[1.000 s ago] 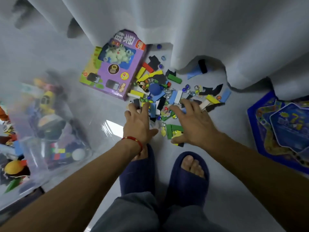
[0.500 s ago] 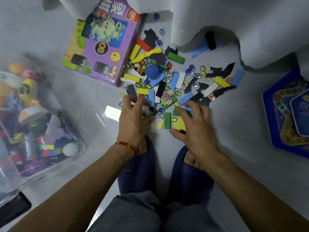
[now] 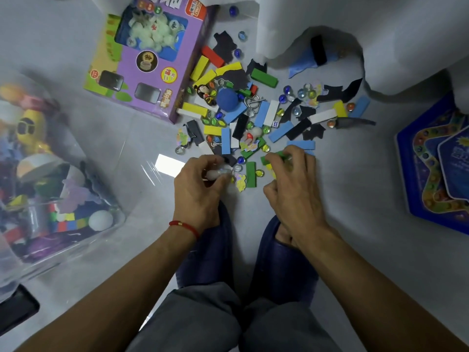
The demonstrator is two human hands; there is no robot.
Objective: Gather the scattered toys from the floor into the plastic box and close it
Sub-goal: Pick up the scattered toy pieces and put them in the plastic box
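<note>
A heap of small toys (image 3: 256, 115) lies on the grey floor ahead of my feet: coloured blocks, glass marbles, black foam scraps, a blue ball (image 3: 227, 100) and a small figure. My left hand (image 3: 200, 185) curls its fingers round a few small pieces, one of them whitish, at the heap's near edge. My right hand (image 3: 291, 181) curls over green and yellow blocks (image 3: 278, 157) beside it. A single green block (image 3: 250, 174) lies between the hands. The clear plastic box (image 3: 83, 240), partly filled with toys, stands open at the left.
A purple toy carton (image 3: 152, 59) lies beyond the heap at the upper left. A blue board game (image 3: 436, 168) lies at the right. White curtain folds (image 3: 355, 19) hang over the far side. My feet in dark blue slippers (image 3: 284, 260) stand just behind the hands.
Both hands have drawn back toward my feet and their fingers have curled, raking small pieces in from the heap's near edge. The view has tilted further down.
</note>
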